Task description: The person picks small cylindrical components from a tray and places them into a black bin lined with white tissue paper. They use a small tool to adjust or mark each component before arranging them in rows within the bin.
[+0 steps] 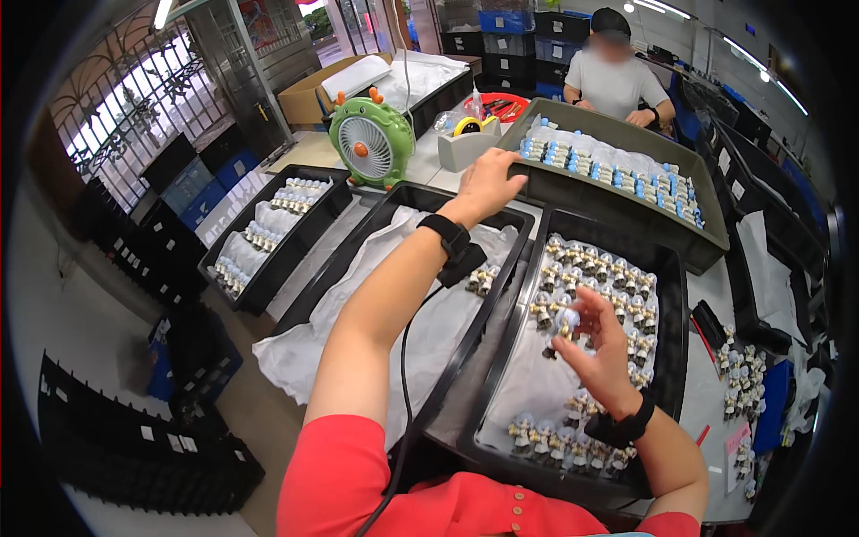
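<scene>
My right hand is over the right black tray, with a small pale-haired figurine between thumb and fingers. Beneath it, rows of similar white and gold figurines stand on white sheeting in the black tray. My left hand reaches forward beside the near left corner of the large grey-green bin; its thumb and fingers are apart and nothing shows between them. Whether it touches the bin rim I cannot tell. Blue and white figurines lie in rows inside that bin.
Under my left arm is a black tray lined with white sheeting. Another black tray of figurines stands left of it. A green fan and a tape dispenser are behind. Loose figurines lie right. A person sits across.
</scene>
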Demonstrator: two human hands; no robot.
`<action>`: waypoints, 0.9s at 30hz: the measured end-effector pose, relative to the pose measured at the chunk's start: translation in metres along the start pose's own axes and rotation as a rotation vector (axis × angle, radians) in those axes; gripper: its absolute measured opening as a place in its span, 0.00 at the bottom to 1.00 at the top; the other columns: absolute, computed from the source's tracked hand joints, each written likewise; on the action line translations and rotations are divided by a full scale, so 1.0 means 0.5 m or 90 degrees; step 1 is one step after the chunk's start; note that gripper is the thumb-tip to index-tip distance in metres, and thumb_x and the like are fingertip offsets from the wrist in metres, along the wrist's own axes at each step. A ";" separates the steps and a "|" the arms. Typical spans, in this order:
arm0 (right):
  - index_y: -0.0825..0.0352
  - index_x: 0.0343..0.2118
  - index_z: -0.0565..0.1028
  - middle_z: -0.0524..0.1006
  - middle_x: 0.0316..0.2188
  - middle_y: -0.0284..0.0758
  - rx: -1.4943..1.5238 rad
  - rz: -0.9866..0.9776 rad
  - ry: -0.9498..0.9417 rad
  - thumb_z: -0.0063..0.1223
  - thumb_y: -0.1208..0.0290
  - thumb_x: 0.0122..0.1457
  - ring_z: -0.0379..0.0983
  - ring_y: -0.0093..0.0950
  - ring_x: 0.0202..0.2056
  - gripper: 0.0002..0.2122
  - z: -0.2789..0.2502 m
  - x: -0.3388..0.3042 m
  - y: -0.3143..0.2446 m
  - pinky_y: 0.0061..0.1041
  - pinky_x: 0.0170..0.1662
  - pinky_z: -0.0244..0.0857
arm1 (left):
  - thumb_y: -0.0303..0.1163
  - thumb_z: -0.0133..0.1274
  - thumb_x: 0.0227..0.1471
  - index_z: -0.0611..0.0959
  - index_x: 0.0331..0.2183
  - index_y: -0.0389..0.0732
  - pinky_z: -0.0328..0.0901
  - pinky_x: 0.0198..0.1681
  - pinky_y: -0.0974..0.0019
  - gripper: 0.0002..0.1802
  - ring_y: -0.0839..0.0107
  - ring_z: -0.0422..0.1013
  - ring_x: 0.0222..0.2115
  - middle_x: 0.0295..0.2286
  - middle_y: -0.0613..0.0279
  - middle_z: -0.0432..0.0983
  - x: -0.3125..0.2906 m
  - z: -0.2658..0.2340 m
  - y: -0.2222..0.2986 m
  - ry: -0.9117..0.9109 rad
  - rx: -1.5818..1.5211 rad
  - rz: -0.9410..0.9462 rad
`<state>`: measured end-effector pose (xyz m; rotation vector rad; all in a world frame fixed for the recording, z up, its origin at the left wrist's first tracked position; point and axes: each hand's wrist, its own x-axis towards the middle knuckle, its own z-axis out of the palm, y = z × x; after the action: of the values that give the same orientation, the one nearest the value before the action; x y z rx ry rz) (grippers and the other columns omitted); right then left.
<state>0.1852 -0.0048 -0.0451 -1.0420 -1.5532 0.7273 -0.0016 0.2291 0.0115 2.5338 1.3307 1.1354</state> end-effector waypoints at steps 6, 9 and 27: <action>0.65 0.53 0.62 0.70 0.39 0.34 -0.009 -0.061 0.058 0.61 0.80 0.44 0.69 0.22 0.38 0.30 -0.020 0.002 -0.017 0.21 0.40 0.65 | 0.33 0.55 0.47 0.74 0.46 0.38 0.66 0.36 0.72 0.22 0.76 0.71 0.31 0.39 0.60 0.72 -0.165 -0.066 0.225 -0.115 -0.409 -0.032; 0.65 0.53 0.62 0.71 0.38 0.34 0.004 -0.107 0.065 0.62 0.78 0.44 0.70 0.23 0.38 0.30 -0.014 0.002 -0.022 0.21 0.40 0.66 | 0.34 0.55 0.47 0.69 0.51 0.41 0.64 0.44 0.67 0.28 0.70 0.65 0.44 0.47 0.59 0.64 -0.263 -0.097 0.285 -0.153 -0.400 -0.065; 0.61 0.54 0.62 0.72 0.39 0.34 -0.036 -0.167 -0.022 0.61 0.77 0.43 0.71 0.25 0.39 0.32 0.005 -0.012 -0.017 0.24 0.44 0.67 | 0.28 0.56 0.48 0.62 0.54 0.38 0.63 0.46 0.71 0.33 0.73 0.66 0.43 0.49 0.56 0.58 -0.371 -0.067 0.285 -0.210 -0.703 -0.187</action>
<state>0.1811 -0.0137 -0.0406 -0.8488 -1.7104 0.5246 0.0093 -0.0051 -0.0189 1.5530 0.6455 0.9337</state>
